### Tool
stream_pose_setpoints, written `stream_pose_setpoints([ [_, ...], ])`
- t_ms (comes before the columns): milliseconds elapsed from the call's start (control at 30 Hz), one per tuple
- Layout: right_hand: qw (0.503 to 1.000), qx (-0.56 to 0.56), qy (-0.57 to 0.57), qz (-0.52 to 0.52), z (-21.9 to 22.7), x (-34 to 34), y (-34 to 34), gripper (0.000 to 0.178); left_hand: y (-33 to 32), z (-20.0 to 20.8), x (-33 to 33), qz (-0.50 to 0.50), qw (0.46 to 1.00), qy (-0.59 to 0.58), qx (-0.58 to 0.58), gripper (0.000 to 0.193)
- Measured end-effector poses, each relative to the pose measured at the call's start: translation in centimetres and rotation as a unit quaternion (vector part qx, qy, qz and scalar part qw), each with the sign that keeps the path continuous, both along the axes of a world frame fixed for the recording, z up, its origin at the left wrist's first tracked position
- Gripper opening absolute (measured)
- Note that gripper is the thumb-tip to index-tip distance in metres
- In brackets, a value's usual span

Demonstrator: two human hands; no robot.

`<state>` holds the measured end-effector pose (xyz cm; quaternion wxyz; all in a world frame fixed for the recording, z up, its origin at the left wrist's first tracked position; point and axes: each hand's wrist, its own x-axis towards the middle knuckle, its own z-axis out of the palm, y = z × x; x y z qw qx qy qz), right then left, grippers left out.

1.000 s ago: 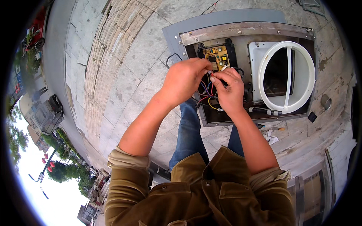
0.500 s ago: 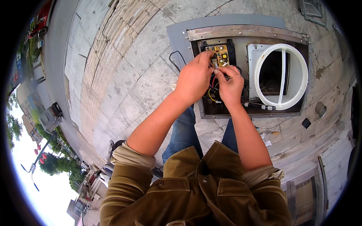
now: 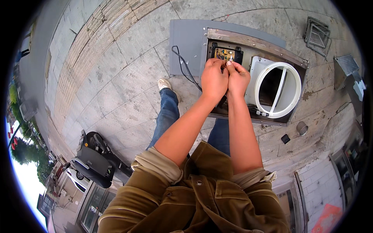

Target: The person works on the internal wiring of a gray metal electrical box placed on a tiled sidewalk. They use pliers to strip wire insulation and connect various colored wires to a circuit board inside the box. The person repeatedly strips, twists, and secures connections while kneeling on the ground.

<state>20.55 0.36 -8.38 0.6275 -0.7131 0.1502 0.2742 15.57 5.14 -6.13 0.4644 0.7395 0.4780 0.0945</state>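
My left hand [image 3: 215, 79] and my right hand [image 3: 237, 80] meet at the near edge of a yellowish circuit board [image 3: 223, 53], fingertips pinched close together. What lies between the fingers is too small and covered to name. The board, with small parts on it, sits in a black plastic holder [image 3: 238, 54] inside an open metal housing [image 3: 248, 38]. Right of my hands, a white round duct collar [image 3: 258, 83] with a crossbar stands in the same housing. The wires below the board are mostly hidden by my hands and wrists.
Under the housing lies a grey panel [image 3: 186, 35], with a black cable [image 3: 186, 68] looping over it. Metal grates [image 3: 318, 35], a sheet-metal box [image 3: 345, 65], a small cup-like piece [image 3: 301, 128] and a black square [image 3: 285, 138] lie right. A scooter [image 3: 95, 161] stands at left.
My view has swung, bringing the scooter further in. My hands have drawn closer together and now cover the wires that showed between them. Both remain pinched at the board's near edge.
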Motion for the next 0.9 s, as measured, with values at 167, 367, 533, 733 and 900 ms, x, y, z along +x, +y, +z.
stream_pose_setpoints([
  [167,1.000,-0.007,0.012,0.004,0.3,-0.3,-0.6,0.012,-0.6,-0.4,0.0,-0.005,0.999,0.002,0.032,0.013],
  [367,0.904,-0.206,-0.212,0.308,4.2,2.2,-2.7,0.022,-0.8,-0.5,-0.6,-0.021,0.999,0.005,0.044,0.010],
  [533,0.863,-0.152,-0.247,0.413,5.0,5.7,0.8,0.024,-0.6,-0.3,-0.9,-0.042,0.998,0.005,0.048,0.010],
  [733,0.916,-0.101,-0.092,0.377,2.7,5.4,-0.5,0.015,-0.5,-0.3,-1.0,-0.029,0.999,-0.005,0.031,0.009],
  [900,0.934,-0.091,-0.070,0.339,3.4,4.6,-0.7,0.013,-0.4,0.2,-1.0,-0.010,1.000,-0.009,-0.001,0.013],
])
